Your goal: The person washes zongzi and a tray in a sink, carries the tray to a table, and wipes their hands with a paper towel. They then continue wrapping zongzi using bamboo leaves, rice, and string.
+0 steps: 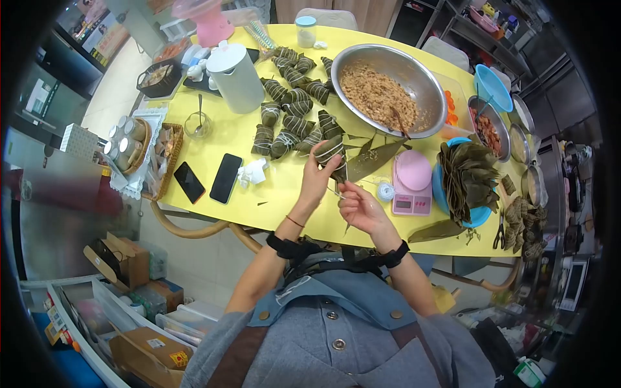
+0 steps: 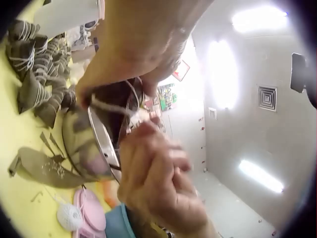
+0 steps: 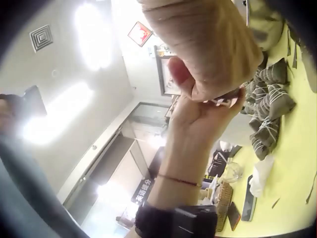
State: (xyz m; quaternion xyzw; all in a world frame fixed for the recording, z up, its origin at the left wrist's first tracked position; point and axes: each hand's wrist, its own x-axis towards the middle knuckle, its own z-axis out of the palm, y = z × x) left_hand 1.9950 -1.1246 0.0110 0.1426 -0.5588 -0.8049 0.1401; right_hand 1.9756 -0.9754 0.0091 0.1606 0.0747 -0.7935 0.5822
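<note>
My left hand (image 1: 315, 174) grips a leaf-wrapped rice dumpling (image 1: 329, 149) over the table's near side, with white string wound round it. Just below the dumpling, my right hand (image 1: 362, 207) has its fingers curled and pinches the string (image 2: 113, 107), which runs taut from the leaves in the left wrist view. In the right wrist view the back of the right hand (image 3: 208, 44) covers most of the dumpling. A pile of tied dumplings (image 1: 297, 107) lies beyond the left hand. The ball of string (image 1: 385, 191) sits to the right of the hands.
A large steel bowl (image 1: 427, 77) of rice filling stands at the back. At right are a pink scale (image 1: 413, 204), a blue basin (image 1: 479, 216) of leaves and scissors (image 1: 499, 234). Two phones (image 1: 226, 178), crumpled tissue (image 1: 252, 171) and a white pitcher (image 1: 236, 77) are at left.
</note>
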